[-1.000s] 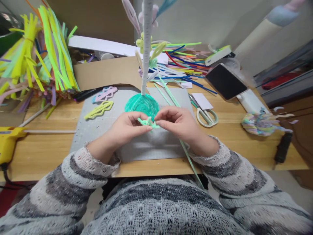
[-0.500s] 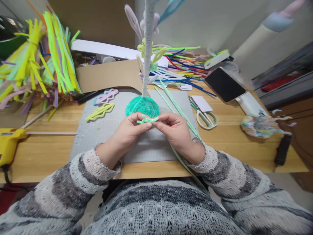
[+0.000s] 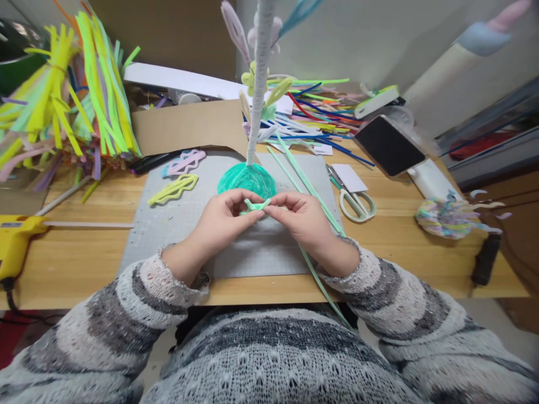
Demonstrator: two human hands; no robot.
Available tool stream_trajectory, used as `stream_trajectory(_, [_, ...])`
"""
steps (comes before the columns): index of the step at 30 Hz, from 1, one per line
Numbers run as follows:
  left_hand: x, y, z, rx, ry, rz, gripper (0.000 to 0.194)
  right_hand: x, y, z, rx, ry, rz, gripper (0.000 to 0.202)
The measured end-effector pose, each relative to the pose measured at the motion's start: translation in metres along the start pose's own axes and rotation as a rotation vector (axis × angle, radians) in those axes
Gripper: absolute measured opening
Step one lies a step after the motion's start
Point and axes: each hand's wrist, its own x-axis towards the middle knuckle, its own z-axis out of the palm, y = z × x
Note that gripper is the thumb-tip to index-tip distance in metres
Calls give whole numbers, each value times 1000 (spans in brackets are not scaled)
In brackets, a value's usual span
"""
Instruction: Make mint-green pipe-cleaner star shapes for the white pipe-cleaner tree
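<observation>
Between both hands is a mint-green pipe cleaner (image 3: pixel 255 206), bent into a small folded shape. My left hand (image 3: pixel 224 217) pinches its left side between thumb and fingers. The thumb and forefinger of my right hand (image 3: pixel 302 220) grip the other end, their tips almost touching the left ones. A long green strand hangs below my right hand toward the table edge. Just beyond the fingers stands a white wrapped stem (image 3: pixel 257 95) on a round teal base (image 3: pixel 246 178), with looped pastel petals on it. Part of the base is hidden by my hands.
On the grey cutting mat (image 3: pixel 168 230) lie zigzag-bent yellow (image 3: pixel 173 189) and pink pipe cleaners (image 3: pixel 187 162), plus long green ones (image 3: pixel 309 185). Scissors (image 3: pixel 357 205) and a phone (image 3: pixel 389 147) lie right; a yellow glue gun (image 3: pixel 17 241) lies left. Pipe-cleaner bundles (image 3: pixel 96 90) stand back left.
The fingers have shifted slightly on the green pipe cleaner, and its folded part looks more bunched together. The whole view has moved a little.
</observation>
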Motion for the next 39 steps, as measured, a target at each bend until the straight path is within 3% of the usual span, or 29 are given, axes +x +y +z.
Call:
stream_trajectory(4, [-1,3,-1,21,-4,-61,24,1,-11,-7,-35,-121,8,16])
stream_trajectory(11, [5,6,-2,-538,-33,-229,24,7,-20,-19,102,-212,48,18])
stream_trajectory(16, [7,0,2,-733,-21,-288,27,3,-9,-5,154,-127,-63,18])
stream_trajectory(20, [4,-3,5,-761,-10,-278,26,-3,-2,8,111,86,-130,18])
stream_trajectory(22, [3,-3,7,-751,20,-270,28,-4,-1,12,133,129,-126,19])
stream_trajectory(28, [1,1,9,-676,7,-220,30,-4,-2,11,194,110,-11,24])
stream_trajectory(34, [1,0,9,-759,-70,-311,26,-2,1,8,226,73,128,27])
stream_trajectory(39, [0,-7,11,-537,-1,-177,18,-2,3,9,217,25,82,27])
